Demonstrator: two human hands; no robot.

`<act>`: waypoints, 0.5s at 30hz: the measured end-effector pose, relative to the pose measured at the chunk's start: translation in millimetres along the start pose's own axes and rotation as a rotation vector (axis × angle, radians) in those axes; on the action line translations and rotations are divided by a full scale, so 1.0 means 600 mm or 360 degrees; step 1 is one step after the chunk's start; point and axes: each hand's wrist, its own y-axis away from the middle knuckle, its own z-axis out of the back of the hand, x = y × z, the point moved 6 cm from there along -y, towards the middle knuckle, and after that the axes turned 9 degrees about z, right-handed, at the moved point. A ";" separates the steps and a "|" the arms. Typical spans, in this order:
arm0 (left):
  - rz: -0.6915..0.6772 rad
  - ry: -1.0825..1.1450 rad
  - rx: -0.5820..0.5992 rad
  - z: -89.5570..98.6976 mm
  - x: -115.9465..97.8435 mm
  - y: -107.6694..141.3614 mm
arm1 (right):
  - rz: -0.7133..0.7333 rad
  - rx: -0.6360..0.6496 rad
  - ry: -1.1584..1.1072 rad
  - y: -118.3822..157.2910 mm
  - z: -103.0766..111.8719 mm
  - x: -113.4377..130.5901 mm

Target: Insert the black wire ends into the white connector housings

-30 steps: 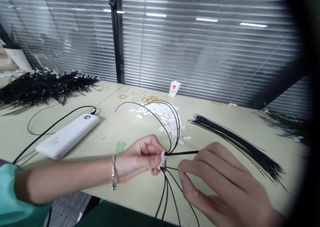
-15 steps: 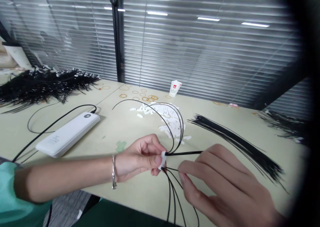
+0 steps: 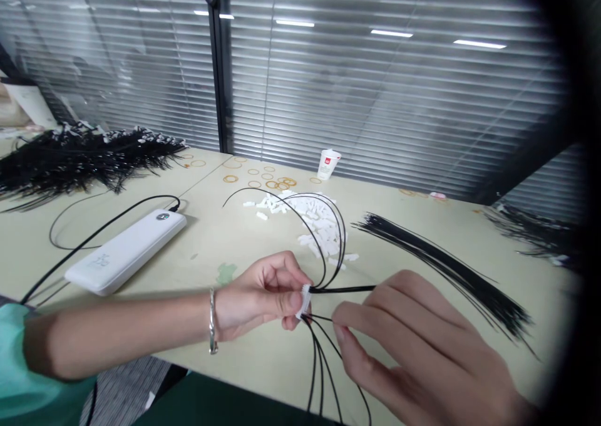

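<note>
My left hand (image 3: 270,294) pinches a small white plastic connector (image 3: 304,302) between thumb and fingers. Several thin black wires (image 3: 342,238) come out of the connector; some arch up and away, others hang down past the table's front edge. Close by on the right, my right hand (image 3: 417,344) has its thumb and index finger closed on one black wire at the connector's lower end. More of the wires run straight from the connector to behind its curled fingers, where their ends are hidden.
White connectors (image 3: 323,225) lie heaped mid-table. A bundle of loose black wires (image 3: 446,269) rests at the right. A white power bank (image 3: 126,250) with a cable, a pile of wired connectors (image 3: 84,156), rubber bands (image 3: 282,183) and a paper cup (image 3: 328,164) are around.
My right hand has shifted very slightly left toward the connector, and the hanging wires have swung a little left. My left hand keeps its hold on the connector.
</note>
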 end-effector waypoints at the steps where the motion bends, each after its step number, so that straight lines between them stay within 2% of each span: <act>1: 0.0001 -0.0006 -0.0003 0.001 0.000 0.000 | 0.0020 0.0007 0.0010 -0.002 0.000 0.002; 8: -0.0002 -0.0019 -0.0039 0.006 0.003 -0.002 | 0.0094 0.0239 0.0069 -0.004 -0.013 0.007; 15: -0.0018 -0.0025 -0.0079 0.008 0.002 -0.005 | 0.0087 0.0249 0.0094 -0.003 -0.023 0.000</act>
